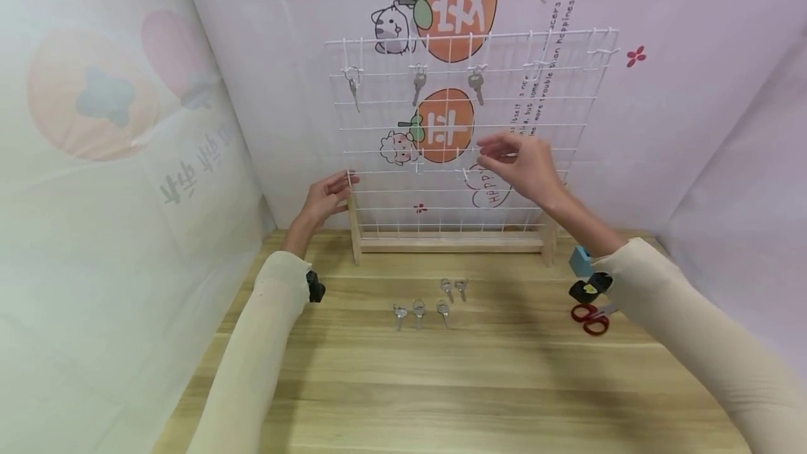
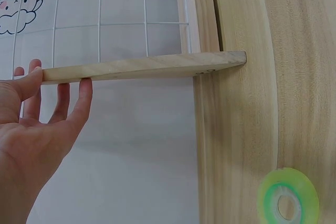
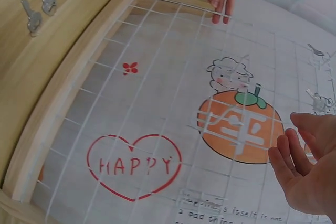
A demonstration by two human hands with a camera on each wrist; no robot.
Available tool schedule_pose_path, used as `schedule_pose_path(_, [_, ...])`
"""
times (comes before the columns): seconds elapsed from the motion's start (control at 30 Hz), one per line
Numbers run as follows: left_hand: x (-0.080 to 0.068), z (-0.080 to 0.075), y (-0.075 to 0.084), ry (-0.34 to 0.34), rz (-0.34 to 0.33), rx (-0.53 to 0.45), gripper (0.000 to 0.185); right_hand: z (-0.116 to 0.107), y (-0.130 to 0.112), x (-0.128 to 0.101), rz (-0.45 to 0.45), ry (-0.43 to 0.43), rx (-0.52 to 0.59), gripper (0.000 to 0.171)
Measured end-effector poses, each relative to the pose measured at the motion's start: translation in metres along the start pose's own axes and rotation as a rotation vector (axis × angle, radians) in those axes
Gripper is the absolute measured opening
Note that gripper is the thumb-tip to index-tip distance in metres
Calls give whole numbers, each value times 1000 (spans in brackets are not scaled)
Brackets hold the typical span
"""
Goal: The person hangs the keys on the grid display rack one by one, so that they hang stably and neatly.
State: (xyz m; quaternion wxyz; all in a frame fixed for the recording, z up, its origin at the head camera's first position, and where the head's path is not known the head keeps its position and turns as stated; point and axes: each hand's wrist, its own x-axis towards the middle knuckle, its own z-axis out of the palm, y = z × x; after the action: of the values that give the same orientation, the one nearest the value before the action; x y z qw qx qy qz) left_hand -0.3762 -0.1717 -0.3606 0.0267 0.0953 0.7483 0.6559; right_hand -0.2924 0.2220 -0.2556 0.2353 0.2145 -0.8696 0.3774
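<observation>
Wire grid rack (image 1: 466, 139) stands upright at the back of the wooden table (image 1: 504, 384), against the printed backdrop, held in a wooden frame with two feet. We note the left hand (image 1: 324, 196) at the rack's left wooden post (image 1: 353, 219); in the left wrist view its fingers (image 2: 79, 103) lie straight along that post, thumb on the near face, steadying rather than clenching. Our right hand (image 1: 520, 163) hovers in front of the grid at mid height, fingers relaxed and loosely spread, grasping nothing; the right wrist view shows the palm (image 3: 307, 174) clear of the wire. Three keys (image 1: 419, 84) hang from hooks on the second row of the grid. Five more keys (image 1: 419, 310) lie loose on the table in front of the rack, well apart from both hands. Red-handled scissors (image 1: 589, 317) lie at the right edge by our right sleeve. A green tape roll (image 2: 287, 195) rests on the table left of the rack.
</observation>
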Motion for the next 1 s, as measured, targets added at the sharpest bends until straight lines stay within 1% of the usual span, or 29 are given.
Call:
schedule_pose_path(0.13, [0,-1,0,-4,0,-8,50,8,6,-9,15,-45,12,30])
schedule_pose_path(0.33, [0,0,-1,3,-3,-6,49,22,22,-23,10,-103,9,26])
schedule_pose_path(0.57, [3,-1,-1,2,-2,-2,49,37,39,-38,-32,-144,11,23])
schedule_pose_path(0.77, [3,-1,-2,4,6,11,48,50,50,-52,-16,-198,5,23])
schedule_pose_path(1.0, [2,-1,-2,8,0,13,48,69,64,-65,-29,-231,24,20])
